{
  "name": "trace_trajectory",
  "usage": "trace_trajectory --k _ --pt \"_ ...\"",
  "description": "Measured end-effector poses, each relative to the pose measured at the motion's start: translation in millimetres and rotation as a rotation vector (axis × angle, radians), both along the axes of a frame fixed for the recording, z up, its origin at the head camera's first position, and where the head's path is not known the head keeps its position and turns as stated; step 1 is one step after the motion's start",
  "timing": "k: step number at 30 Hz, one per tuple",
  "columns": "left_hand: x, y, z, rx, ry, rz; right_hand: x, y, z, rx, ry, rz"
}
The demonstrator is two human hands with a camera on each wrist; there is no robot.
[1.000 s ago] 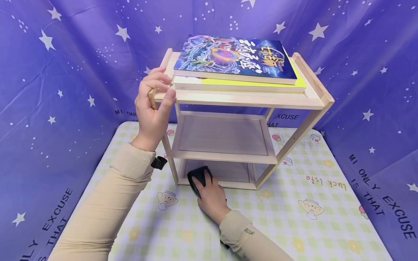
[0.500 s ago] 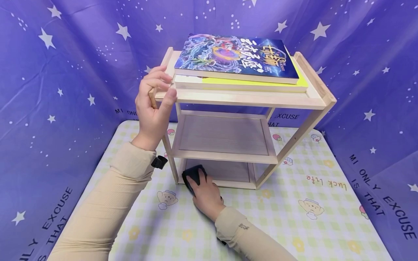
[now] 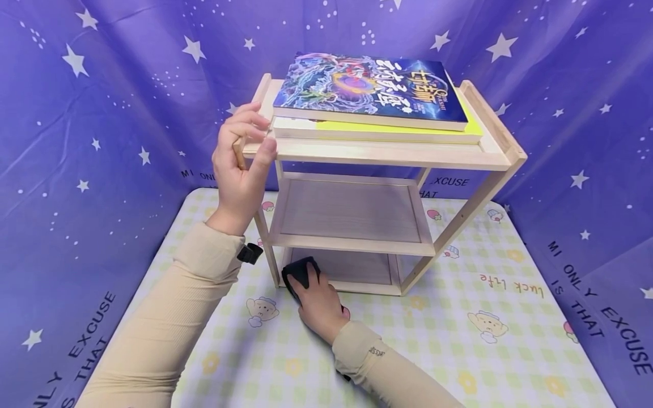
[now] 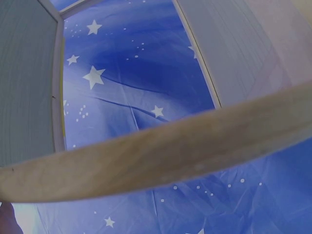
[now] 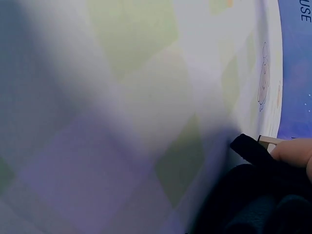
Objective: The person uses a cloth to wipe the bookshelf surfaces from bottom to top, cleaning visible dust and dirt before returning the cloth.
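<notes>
A three-tier wooden shelf (image 3: 352,245) stands on the table in the head view. My left hand (image 3: 240,164) grips its top left corner, with the fingers over the end rail and the thumb at the front edge. In the left wrist view a wooden side post (image 4: 146,156) crosses close to the camera. Down at the bottom tier, my right hand (image 3: 320,309) holds a folded dark cloth (image 3: 301,269) against the left part of the board. The right wrist view shows the same cloth (image 5: 251,148) beside a finger (image 5: 292,152); most of that hand is out of sight.
Two books lie stacked on the top tier: a blue illustrated one (image 3: 367,90) over a yellow-edged one (image 3: 398,131). A checked tablecloth (image 3: 423,351) covers the table. Purple star-printed curtains (image 3: 102,141) enclose the back and sides.
My right hand has slid the dark cloth a little to the left along the bottom tier. The left hand keeps its hold on the shelf's corner, and the books stay in place.
</notes>
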State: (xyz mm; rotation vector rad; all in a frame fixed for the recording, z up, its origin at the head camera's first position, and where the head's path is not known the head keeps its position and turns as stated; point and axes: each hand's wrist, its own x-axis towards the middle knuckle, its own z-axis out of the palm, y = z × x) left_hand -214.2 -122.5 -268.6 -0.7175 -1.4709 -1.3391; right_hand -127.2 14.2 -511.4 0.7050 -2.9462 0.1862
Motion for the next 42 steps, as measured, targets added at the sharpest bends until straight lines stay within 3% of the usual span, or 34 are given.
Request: trace_trajectory --k 11,18,27,42 --pt "0.7 -1 -0.8 -0.004 -0.004 0.003 4.9 -1 3.8 0.034 0.004 0.026" --pt "0.1 -1 -0.3 -0.003 0.002 0.003 11.3 -4 3.3 0.088 0.081 0.078" --pt "0.2 -2 0.0 -0.002 0.002 0.003 14.0 -5 0.3 0.092 0.115 0.085" --pt "0.4 -1 -0.3 -0.006 0.005 0.001 13.4 7 1.9 0.084 0.048 0.098"
